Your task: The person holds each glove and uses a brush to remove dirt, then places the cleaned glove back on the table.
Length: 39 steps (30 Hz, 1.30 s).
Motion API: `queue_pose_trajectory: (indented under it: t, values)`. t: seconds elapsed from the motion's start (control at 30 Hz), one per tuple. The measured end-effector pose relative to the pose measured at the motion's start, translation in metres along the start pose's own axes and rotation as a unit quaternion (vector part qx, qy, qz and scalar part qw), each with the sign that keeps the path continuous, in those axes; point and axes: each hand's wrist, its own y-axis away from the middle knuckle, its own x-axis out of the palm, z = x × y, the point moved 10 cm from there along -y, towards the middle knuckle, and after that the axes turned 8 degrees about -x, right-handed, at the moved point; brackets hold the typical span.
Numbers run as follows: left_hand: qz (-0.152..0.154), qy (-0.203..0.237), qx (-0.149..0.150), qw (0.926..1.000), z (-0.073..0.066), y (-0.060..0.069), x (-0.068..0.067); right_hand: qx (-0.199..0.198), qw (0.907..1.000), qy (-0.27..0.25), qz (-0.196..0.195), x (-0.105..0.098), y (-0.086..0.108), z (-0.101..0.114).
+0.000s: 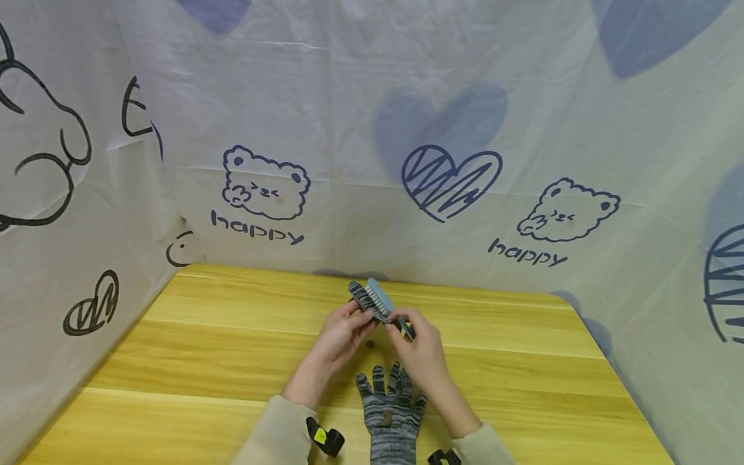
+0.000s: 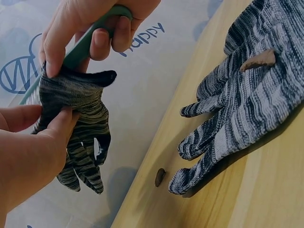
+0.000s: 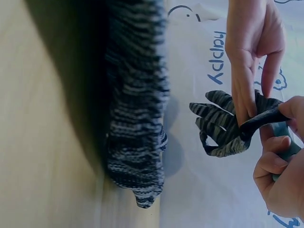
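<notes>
Above the table's back part, the left hand (image 1: 344,332) pinches a small striped knit glove (image 2: 80,114) between thumb and fingers, its glove fingers hanging free. The right hand (image 1: 420,345) has its fingers curled round the dark green handle (image 2: 90,42) of a brush and also holds the glove's dark cuff edge. The brush's light blue head (image 1: 380,298) has white bristles facing the glove. In the right wrist view, the left hand's fingers (image 3: 244,95) lie on the glove beside the cuff opening.
A second grey striped glove (image 1: 394,413) lies palm-side or back-side up near the front edge, a brown piece (image 1: 387,418) on it. Another small dark piece (image 1: 370,344) lies on the wooden table (image 1: 232,361). A printed sheet (image 1: 349,97) hangs behind and at both sides.
</notes>
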Motion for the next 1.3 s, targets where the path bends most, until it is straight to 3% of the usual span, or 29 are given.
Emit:
queue_pose_trajectory:
  t: [0.13,0.27,0.33,0.5,0.63,0.8,1.0,1.13,1.3]
  values:
    - [0.01,0.004,-0.005,0.9999,0.0,-0.001,0.002,0.019,0.9984,-0.043,-0.032,-0.008,-0.002,-0.004]
    - [0.02,-0.003,-0.006,0.9998,0.001,-0.001,0.004,0.074,0.9897,-0.108,-0.057,-0.013,-0.002,-0.014]
    - [0.028,-0.009,-0.006,0.9996,0.0,0.0,0.005,0.103,0.9804,-0.151,-0.074,-0.015,-0.002,-0.02]
    - [0.029,-0.022,-0.013,0.9993,0.003,0.0,0.008,0.173,0.9446,-0.251,-0.122,-0.021,0.001,-0.035]
    - [0.022,-0.043,-0.024,0.9985,0.008,-0.001,0.009,0.217,0.9198,-0.292,-0.147,-0.024,0.004,-0.042]
    - [0.036,-0.054,-0.056,0.9963,0.02,-0.001,0.015,0.245,0.9009,-0.322,-0.158,-0.025,0.006,-0.046]
    - [0.086,-0.044,-0.101,0.9902,0.036,0.0,0.028,0.262,0.8793,-0.362,-0.166,-0.02,0.007,-0.049]
    - [0.102,-0.019,-0.115,0.9879,0.041,0.002,0.033,0.273,0.8745,-0.367,-0.162,-0.017,0.009,-0.051]
    - [0.081,0.01,-0.09,0.9925,0.034,0.002,0.028,0.277,0.8795,-0.355,-0.154,-0.015,0.01,-0.053]
